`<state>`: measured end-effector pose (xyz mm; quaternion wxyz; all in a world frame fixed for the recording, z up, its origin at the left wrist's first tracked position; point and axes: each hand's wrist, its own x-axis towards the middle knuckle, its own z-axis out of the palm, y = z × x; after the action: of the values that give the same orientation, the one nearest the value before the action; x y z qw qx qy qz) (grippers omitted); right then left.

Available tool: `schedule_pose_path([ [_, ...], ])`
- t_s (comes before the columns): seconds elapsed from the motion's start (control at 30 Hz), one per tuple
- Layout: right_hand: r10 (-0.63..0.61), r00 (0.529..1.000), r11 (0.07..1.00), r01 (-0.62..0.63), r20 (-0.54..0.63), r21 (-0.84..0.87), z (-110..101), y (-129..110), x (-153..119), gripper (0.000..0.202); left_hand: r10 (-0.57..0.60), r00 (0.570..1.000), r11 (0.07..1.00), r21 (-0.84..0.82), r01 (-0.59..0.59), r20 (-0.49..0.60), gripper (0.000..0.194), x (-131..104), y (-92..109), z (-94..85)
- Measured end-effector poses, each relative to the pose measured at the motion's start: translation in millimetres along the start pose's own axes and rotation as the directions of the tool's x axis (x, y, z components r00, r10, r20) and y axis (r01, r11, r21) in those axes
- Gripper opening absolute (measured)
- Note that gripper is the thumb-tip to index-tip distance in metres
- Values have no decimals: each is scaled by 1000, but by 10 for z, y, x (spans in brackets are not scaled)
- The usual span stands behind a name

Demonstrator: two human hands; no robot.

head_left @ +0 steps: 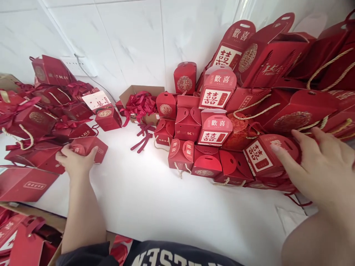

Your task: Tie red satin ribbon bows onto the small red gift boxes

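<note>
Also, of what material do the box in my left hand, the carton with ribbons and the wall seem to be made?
Box: probably thin card with a smooth red finish; its folds look crisp.
Carton: likely cardboard, matte; its walls are plain brown and flat.
Wall: looks like glazed tile, white and smooth, with straight joints and grey veins; coated panels are possible.

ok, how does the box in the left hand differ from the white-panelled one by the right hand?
Print: left-hand box shows red sides with small pale print; right-hand box shows a white panel with a large red character.
Contact: left hand spans left-hand box, thumb to fingers; right hand is spread beside right-hand box, contact unclear.
Shared: both red printed boxes.
</note>
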<state>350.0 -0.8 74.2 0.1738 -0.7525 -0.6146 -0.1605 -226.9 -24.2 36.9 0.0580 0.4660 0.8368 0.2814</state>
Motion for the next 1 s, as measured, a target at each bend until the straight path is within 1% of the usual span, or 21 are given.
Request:
schedule_pose_path([
  [0.07,-33,992,998,39,-119,45,-64,-34,-29,81,-183,979,983,-22,181,-95,110,-62,140,-42],
  [0.1,-45,984,996,57,-170,67,-102,-63,-45,79,-236,962,972,-15,236,-135,112,-105,230,-71],
  [0.17,-70,970,990,97,-234,105,-194,-133,-75,72,-241,951,967,28,251,-195,115,-207,428,-152],
  [0.2,-78,965,986,111,-249,122,-248,-166,-88,68,-227,938,968,44,247,-260,114,-263,529,-204],
  [0.23,-87,962,982,127,-259,141,-309,-195,-102,64,-164,927,979,62,196,-337,112,-320,630,-260],
  [0.27,-95,959,976,143,-266,167,-373,-220,-117,60,-30,919,993,95,73,-393,112,-381,729,-311],
  [0.3,-104,957,965,162,-272,204,-439,-242,-137,55,152,901,985,141,-102,-406,114,-446,828,-352],
  [0.33,-136,952,945,209,-275,254,-502,-265,-162,51,322,869,946,171,-276,-375,114,-519,929,-373],
  [0.37,-190,947,912,268,-259,311,-558,-293,-195,50,486,826,874,174,-453,-286,110,-604,1033,-369],
  [0.43,-394,899,794,438,-192,422,-637,-379,-288,55,741,670,671,53,-739,-47,95,-815,1256,-269],
  [0.47,-517,845,719,514,-135,468,-654,-441,-347,63,819,564,571,-51,-820,107,90,-939,1369,-177],
  [0.5,-638,765,633,585,-87,508,-654,-516,-413,74,862,442,486,-155,-860,247,91,-1070,1479,-64],
  [0.53,-731,681,559,634,-44,535,-638,-601,-483,86,895,302,393,-261,-882,329,95,-1201,1578,61],
  [0.6,-835,545,468,636,72,613,-568,-780,-619,106,908,163,330,-420,-845,386,106,-1440,1730,316],
  [0.67,-826,499,532,536,262,656,-468,-931,-735,114,903,143,342,-476,-810,406,107,-1618,1807,524],
  [0.73,-787,494,604,492,371,626,-378,-1021,-814,110,900,182,369,-467,-804,397,105,-1725,1821,647],
  [0.8,-786,522,606,542,331,583,-336,-1037,-847,106,902,220,382,-452,-806,370,103,-1760,1806,669],
  [0.83,-803,530,578,584,272,570,-343,-1015,-844,106,908,217,374,-460,-805,360,103,-1748,1795,642],
  [0.93,-832,545,505,670,101,545,-456,-835,-760,103,947,140,274,-502,-820,289,97,-1565,1751,440],
  [0.97,-809,583,527,668,70,525,-504,-742,-708,99,963,139,238,-481,-844,233,91,-1447,1720,347],
  [1.0,-771,636,567,660,36,493,-543,-639,-646,95,970,191,239,-417,-877,154,83,-1300,1672,250],
])
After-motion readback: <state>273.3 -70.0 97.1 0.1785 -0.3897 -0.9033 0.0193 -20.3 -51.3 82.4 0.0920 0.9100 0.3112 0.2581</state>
